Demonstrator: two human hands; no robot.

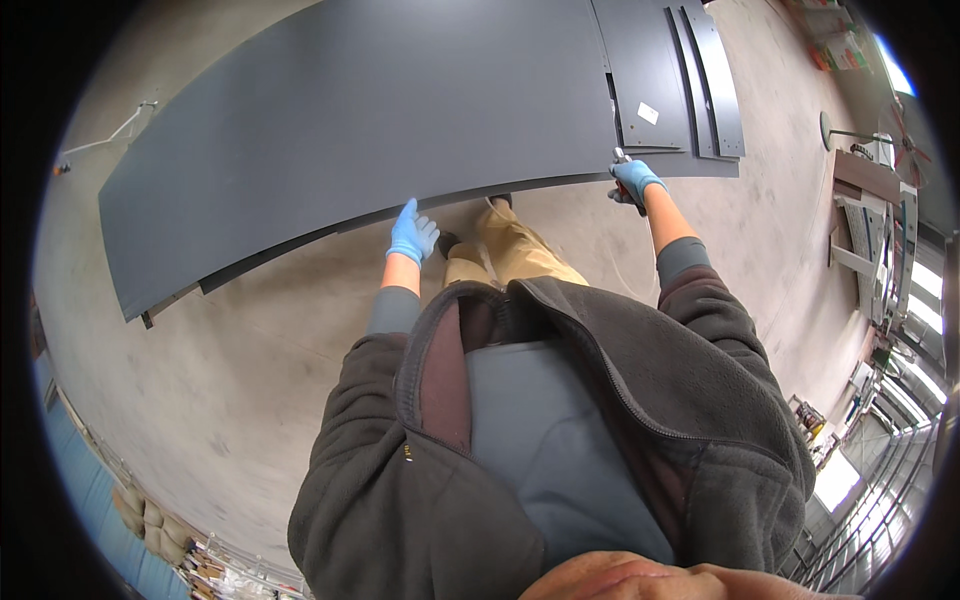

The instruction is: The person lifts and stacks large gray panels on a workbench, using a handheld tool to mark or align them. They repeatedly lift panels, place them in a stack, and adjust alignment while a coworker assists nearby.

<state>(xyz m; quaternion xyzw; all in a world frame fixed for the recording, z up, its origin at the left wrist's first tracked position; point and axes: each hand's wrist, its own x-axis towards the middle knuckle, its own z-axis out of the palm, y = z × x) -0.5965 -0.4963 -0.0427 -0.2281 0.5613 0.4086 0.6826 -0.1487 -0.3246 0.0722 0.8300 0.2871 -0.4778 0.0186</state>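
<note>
A large dark grey flat panel (360, 110) stretches across in front of me, raised off the floor. My right hand (636, 182), in a blue glove, is closed around a hand tool (621, 157) with a silver head and a partly red, dark handle. Most of the handle is hidden by the fingers. The tool is at the panel's near edge, by a smaller grey panel (645, 85) with a white label (648, 114). My left hand (413, 234), also blue-gloved, hovers just below the near edge, one finger extended, the others loosely curled, nothing visible in it.
Narrow grey strips (712, 80) lie at the panel's right end. A thin pale hose or cord (622, 277) hangs near my right leg. A standing fan (905, 150) and stacked boards (868, 240) are at the right. A pale metal bar (125, 125) shows beyond the panel's left end.
</note>
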